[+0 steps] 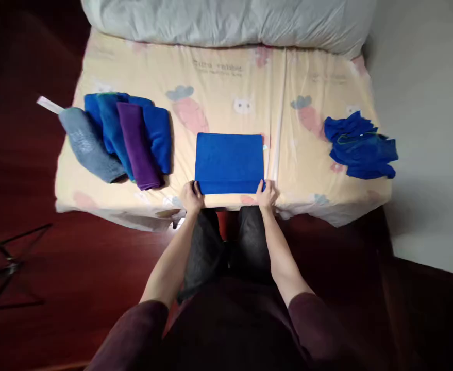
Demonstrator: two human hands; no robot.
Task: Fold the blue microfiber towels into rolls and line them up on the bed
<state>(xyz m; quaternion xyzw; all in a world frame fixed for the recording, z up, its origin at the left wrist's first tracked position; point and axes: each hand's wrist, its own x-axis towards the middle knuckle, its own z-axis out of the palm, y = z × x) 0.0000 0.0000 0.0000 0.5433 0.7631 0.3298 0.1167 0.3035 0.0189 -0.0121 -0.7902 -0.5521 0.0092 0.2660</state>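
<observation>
Blue cloth [229, 157] lay flat as a neat rectangle on the patterned bed sheet [220, 105], by the near edge and right in front of the person. Narrow band along its near side, looked like a fold; couldn't count layers.

Left hand [192, 198] had the near left corner pinched, right hand [266, 195] the near right one. Both closed down to about cloth thickness, nothing else held; exact finger placement underneath couldn't be seen.

Handling, my read: light, limp, soft, slightly fuzzy, not fragile, low slip risk. Main weakness was layers shearing or sagging under a one-corner pull. Two near corners, evenly tensioned, looked a sound hold for keeping the edge straight; a palm under the middle seemed better for carrying.

Text: dark print [217, 67] on the sheet maybe ended in "rabbit", too soft to confirm; smaller line below unreadable, same for the fainter print [329, 77] at right. White strip [50, 105] at the grey-blue roll [90, 144] showed nothing legible; pale marks on the roll were blurred. No brand visible on blue cloth, purple cloth [136, 144] or crumpled heap [359, 149]
</observation>
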